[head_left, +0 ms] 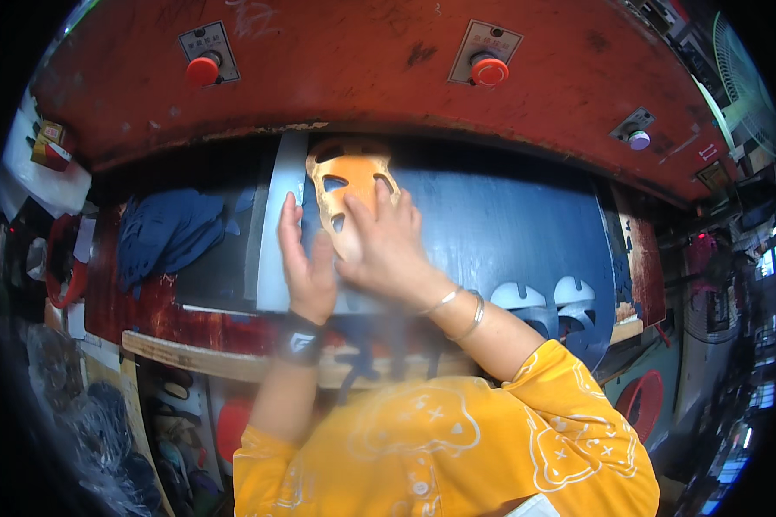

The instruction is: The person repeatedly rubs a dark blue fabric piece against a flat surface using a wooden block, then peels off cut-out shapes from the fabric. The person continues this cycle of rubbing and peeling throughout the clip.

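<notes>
An orange cutting die [362, 175], shaped like a shoe upper with several slots and light tan edges, lies on a blue sheet [500, 224]. My right hand [388, 241] rests across its near part with fingers spread flat over the top. My left hand [306, 267] stands at the die's left side, fingers stretched up and thumb close to the die's near end. It appears to hold nothing; whether the thumb touches the die I cannot tell. The die's near end is partly hidden by my hands.
A red machine beam [336, 77] with two red push buttons spans the far side. Dark blue cut scraps [168, 233] are heaped at left. Pale cut-out shapes [519, 297] show near the sheet's right front. A wooden rail [207, 358] edges the table; a green fan [741, 77] stands far right.
</notes>
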The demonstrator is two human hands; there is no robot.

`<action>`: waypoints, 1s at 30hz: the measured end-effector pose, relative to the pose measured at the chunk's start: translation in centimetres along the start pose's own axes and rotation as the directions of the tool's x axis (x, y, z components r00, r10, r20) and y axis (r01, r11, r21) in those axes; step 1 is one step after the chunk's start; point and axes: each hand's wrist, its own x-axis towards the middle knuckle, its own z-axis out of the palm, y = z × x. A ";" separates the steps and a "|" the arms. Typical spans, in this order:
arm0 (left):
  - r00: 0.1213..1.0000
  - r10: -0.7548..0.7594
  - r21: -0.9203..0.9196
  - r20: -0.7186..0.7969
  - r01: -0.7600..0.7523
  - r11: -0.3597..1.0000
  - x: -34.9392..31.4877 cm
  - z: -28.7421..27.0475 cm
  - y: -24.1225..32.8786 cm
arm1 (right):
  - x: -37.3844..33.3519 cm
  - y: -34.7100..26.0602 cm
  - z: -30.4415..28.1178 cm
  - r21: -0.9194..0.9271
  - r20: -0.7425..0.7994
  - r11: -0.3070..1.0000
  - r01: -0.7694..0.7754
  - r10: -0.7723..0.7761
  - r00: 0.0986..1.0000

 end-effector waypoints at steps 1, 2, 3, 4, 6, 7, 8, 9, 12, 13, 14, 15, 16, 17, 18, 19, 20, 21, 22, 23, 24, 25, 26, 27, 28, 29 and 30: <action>1.000 -0.004 -0.023 0.012 0.004 1.000 -0.6 0.2 -0.4 | -0.7 -0.5 0.1 0.043 -0.010 0.999 -0.001 0.001 1.000; 1.000 0.000 -0.046 0.023 0.001 0.999 -1.3 0.4 -0.8 | -1.2 -0.7 0.0 0.066 -0.021 0.998 0.006 -0.005 1.000; 0.993 -0.049 -0.091 0.112 0.059 0.994 -2.2 0.0 -1.0 | -1.9 -0.9 -0.1 0.091 -0.028 0.996 -0.003 0.006 1.000; 0.988 -0.047 -0.046 0.145 0.054 0.997 -3.0 -0.3 -1.0 | -2.7 -1.1 -0.4 0.124 -0.022 0.992 -0.017 0.020 1.000; 0.977 -0.034 0.041 0.209 0.026 0.999 -4.1 -1.1 -0.9 | -3.7 -0.8 -0.9 0.272 -0.013 0.960 -0.065 0.071 0.997; 0.958 -0.052 0.149 0.283 0.010 0.989 -4.4 -1.5 -0.8 | -4.1 -0.4 -1.1 0.362 -0.017 0.930 -0.069 0.081 0.997; 0.942 -0.045 0.261 0.333 -0.045 0.964 -4.7 -1.8 -0.6 | -4.5 -0.1 -1.4 0.445 -0.008 0.892 -0.081 0.094 0.996; 0.924 -0.039 0.366 0.379 -0.111 0.924 -4.9 -1.9 -0.4 | -4.8 0.5 -1.7 0.523 -0.029 0.849 -0.072 0.103 0.994; 0.903 -0.017 0.587 0.428 -0.264 0.765 -5.7 -1.9 0.3 | -5.9 1.1 -2.4 0.831 -0.004 0.552 -0.069 0.131 0.991; 0.902 -0.037 0.657 0.430 -0.284 0.698 -6.1 -1.8 0.6 | -6.1 1.3 -2.8 0.904 0.001 0.424 -0.049 0.113 0.994; 0.901 -0.094 0.745 0.424 -0.287 0.603 -6.4 -1.7 0.8 | -6.3 1.6 -3.1 0.951 0.017 0.303 -0.058 0.134 0.991; 0.911 -0.049 0.751 0.410 -0.307 0.584 -6.6 -1.5 0.9 | -6.6 1.8 -3.5 0.979 0.053 0.186 -0.080 0.145 0.988; 0.919 0.008 0.744 0.393 -0.323 0.584 -6.9 -1.4 1.0 | -6.7 2.2 -3.8 0.992 0.092 0.070 -0.105 0.164 0.982; 0.922 0.010 0.749 0.386 -0.320 0.581 -6.9 -1.4 1.1 | -6.8 2.6 -4.2 0.994 0.108 -0.051 -0.101 0.153 0.982; 0.927 0.040 0.752 0.374 -0.328 0.572 -7.1 -1.4 1.2 | -7.1 2.9 -4.5 0.995 0.104 -0.021 -0.102 0.158 0.982; 0.929 0.010 0.745 0.369 -0.302 0.595 -7.0 -1.4 1.2 | -7.1 3.3 -4.7 0.995 0.101 -0.018 -0.099 0.167 0.981; 0.931 0.001 0.734 0.365 -0.289 0.615 -7.1 -1.5 1.3 | -7.6 3.7 -5.0 0.995 0.100 -0.017 -0.099 0.179 0.979; 0.932 -0.069 0.742 0.356 -0.237 0.627 -7.0 -1.5 1.3 | -7.5 4.3 -5.3 0.993 0.109 0.018 -0.115 0.189 0.976; 0.942 0.035 0.701 0.335 -0.273 0.659 -7.0 -1.6 1.3 | -7.6 4.5 -5.3 0.992 0.086 -0.111 -0.064 0.210 0.974; 0.949 0.089 0.681 0.303 -0.281 0.677 -7.0 -1.6 1.4 | -7.4 5.0 -5.6 0.998 0.048 0.025 -0.055 0.219 0.975; 0.953 0.124 0.673 0.278 -0.285 0.682 -7.0 -1.6 1.5 | -7.4 5.3 -5.9 0.984 0.018 0.167 -0.057 0.227 0.974; 0.951 0.174 0.631 0.257 -0.302 0.715 -6.9 -1.6 1.5 | -7.3 5.6 -6.1 0.902 -0.047 0.428 -0.052 0.217 0.975; 0.948 0.211 0.600 0.239 -0.314 0.735 -6.9 -1.6 1.6 | -7.5 5.8 -6.4 0.745 -0.099 0.665 -0.053 0.190 0.977; 0.941 0.262 0.575 0.215 -0.339 0.744 -6.7 -1.5 1.6 | -7.5 5.8 -6.5 0.553 -0.146 0.830 -0.066 0.174 0.974; 0.938 0.195 0.582 0.288 -0.333 0.742 -6.6 -1.5 1.7 | -7.7 5.7 -6.5 0.411 -0.134 0.909 -0.075 0.142 0.981; 0.925 0.139 0.595 0.353 -0.337 0.730 -6.5 -1.5 1.7 | -7.7 5.6 -6.5 0.288 -0.122 0.953 -0.097 0.137 0.983; 0.910 0.107 0.604 0.400 -0.349 0.716 -6.3 -1.5 1.7 | -7.8 5.4 -6.3 0.161 -0.112 0.981 -0.112 0.131 0.985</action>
